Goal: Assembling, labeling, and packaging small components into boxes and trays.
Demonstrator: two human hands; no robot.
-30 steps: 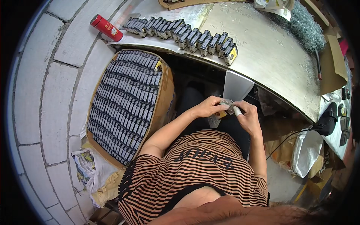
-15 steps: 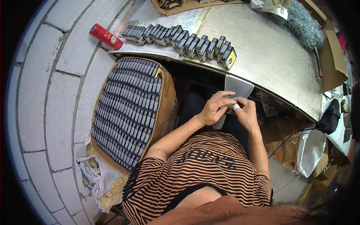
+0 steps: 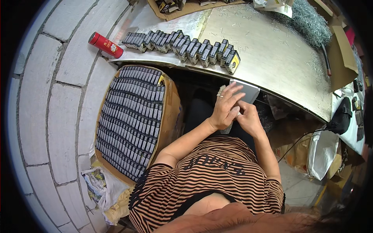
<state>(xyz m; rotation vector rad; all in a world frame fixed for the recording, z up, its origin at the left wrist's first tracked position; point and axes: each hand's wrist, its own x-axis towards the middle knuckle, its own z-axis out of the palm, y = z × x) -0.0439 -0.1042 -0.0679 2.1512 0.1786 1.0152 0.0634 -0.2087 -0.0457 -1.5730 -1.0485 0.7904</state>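
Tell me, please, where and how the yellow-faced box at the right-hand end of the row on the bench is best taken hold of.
I would come from above and pinch the end box near its top, across its two narrow sides. Its yellow broad face is exposed on the right, but the next box stands close on its left, probably leaving little finger room there.

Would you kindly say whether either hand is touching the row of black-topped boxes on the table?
No: the left hand and right hand are together above the lap, apart from the row of black-topped boxes.
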